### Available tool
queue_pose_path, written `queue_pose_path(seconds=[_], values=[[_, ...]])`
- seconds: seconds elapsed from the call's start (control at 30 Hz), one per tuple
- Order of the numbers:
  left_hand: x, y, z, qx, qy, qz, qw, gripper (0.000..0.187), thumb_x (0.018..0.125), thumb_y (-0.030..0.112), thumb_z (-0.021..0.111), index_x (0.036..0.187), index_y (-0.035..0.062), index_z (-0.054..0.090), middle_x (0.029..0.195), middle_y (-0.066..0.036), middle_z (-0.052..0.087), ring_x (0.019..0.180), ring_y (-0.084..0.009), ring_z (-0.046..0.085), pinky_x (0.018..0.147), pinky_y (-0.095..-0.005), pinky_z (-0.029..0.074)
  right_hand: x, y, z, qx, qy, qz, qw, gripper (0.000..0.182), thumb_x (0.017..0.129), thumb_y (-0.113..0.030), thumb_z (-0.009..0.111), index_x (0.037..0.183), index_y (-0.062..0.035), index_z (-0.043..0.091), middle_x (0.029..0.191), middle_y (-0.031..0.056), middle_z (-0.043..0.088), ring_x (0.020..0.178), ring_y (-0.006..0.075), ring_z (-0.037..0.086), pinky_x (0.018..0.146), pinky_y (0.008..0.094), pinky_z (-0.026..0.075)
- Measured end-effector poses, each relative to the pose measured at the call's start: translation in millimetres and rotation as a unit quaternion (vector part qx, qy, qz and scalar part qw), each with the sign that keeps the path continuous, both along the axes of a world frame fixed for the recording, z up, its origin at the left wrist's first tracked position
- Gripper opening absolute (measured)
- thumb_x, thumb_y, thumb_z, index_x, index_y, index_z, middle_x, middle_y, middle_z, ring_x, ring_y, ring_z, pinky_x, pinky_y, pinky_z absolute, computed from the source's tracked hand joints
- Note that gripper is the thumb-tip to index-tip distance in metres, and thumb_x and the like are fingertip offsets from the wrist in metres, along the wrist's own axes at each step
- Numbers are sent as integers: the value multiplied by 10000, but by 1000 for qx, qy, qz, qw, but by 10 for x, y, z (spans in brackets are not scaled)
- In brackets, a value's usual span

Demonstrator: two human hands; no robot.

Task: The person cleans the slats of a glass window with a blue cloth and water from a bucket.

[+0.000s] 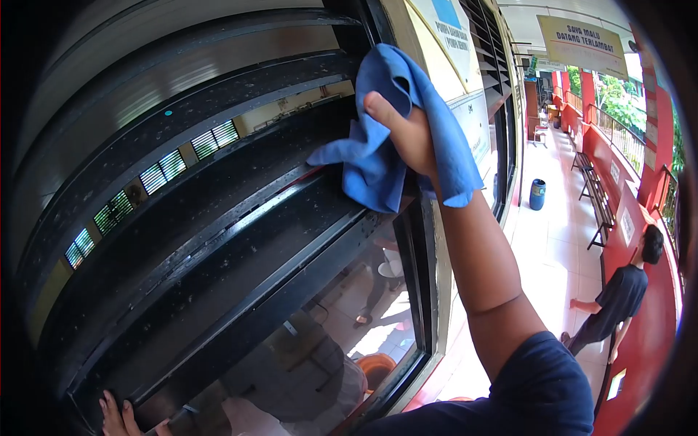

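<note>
A blue cloth (385, 156) is bunched in my right hand (411, 138), its thumb on top and the cloth draped over the fingers and wrist. The cloth rests against the right end of the black louvre slats (240, 247), beside the window frame (425, 291). Pale specks dot the slats. At the lower left, the fingers of my left hand (123, 418) are spread on the bottom edge of the black frame, with no object seen in them; the rest of that hand is out of view.
Below the slats is a glass pane (320, 341) with reflections. To the right runs a tiled corridor with a blue barrel (537, 195), a long bench (595, 196), a red wall (618, 174) and a hanging sign (582, 45). A person (618, 301) in dark clothes is at the right.
</note>
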State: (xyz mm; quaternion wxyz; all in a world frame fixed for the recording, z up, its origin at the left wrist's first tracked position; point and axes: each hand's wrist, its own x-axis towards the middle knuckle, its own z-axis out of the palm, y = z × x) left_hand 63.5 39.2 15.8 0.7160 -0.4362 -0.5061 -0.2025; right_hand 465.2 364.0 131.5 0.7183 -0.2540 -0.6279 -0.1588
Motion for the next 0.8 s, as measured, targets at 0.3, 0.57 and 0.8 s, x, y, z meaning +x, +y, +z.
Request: queue_pose_path(seconds=[0.3,0.57,0.8], values=[[45,28,6,8,12,-6,1000,590,1003,625,376,1114,138,690,1201,-60,704,1098,-264,653,892,-395,416,98,-182,-1311,-267,62,305,912,841,920,-483,675,1453,80,350,1391,233,496,1326,327,458,1137,382,324],[45,13,16,7,19,16,1000,585,1007,616,381,1119,130,687,1207,-55,702,1116,-252,645,903,-397,401,-4,-377,-2440,-268,184,364,873,1068,834,-692,651,1471,94,310,1434,230,442,1345,320,413,1134,406,299],[46,0,-49,2,-4,17,1000,606,997,642,374,1134,142,688,1236,-40,691,1140,-244,636,947,-394,358,43,-317,-1917,-106,81,241,961,1049,820,-680,671,1449,85,325,1393,254,465,1349,367,416,1124,425,300]])
